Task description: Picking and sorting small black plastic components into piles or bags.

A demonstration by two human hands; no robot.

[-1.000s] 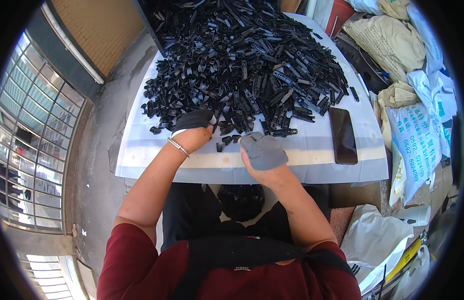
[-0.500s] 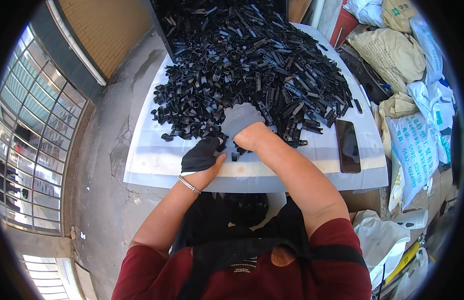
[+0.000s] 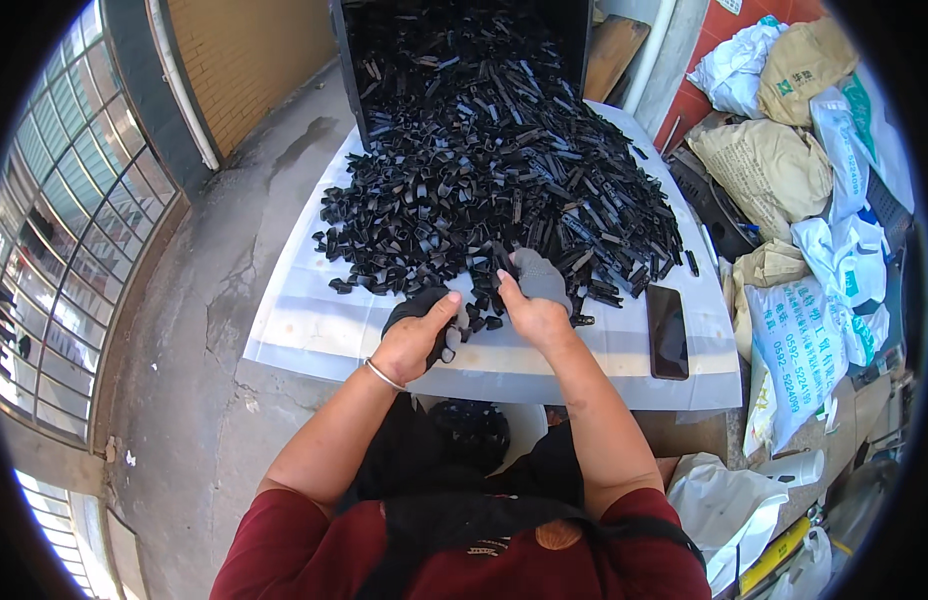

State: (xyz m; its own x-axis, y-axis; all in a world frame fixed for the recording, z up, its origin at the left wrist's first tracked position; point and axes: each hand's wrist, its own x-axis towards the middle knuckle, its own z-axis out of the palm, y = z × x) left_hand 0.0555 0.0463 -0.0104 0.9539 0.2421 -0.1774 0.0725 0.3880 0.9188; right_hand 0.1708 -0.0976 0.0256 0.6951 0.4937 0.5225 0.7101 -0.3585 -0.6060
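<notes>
A large heap of small black plastic parts, some curved and clip-like, others long and narrow, covers a white sheet. At the heap's near edge my left hand, in a black glove with the thumb bare, is closed with its fingers curled; what they hold is hidden. Just to its right, my right hand in a grey glove pinches a narrow black plastic part between thumb and fingers. A few loose black parts lie between the two hands.
A dark phone lies on the sheet at the right. Behind, the heap runs back into a dark open-fronted bin. Below the table edge, a pale bucket with black contents stands between my legs. Filled sacks are piled at the right.
My right hand has drawn back from the heap and turned, now showing a black part in its pinch. My left hand has rolled over, thumb upward. The head view has shifted slightly.
</notes>
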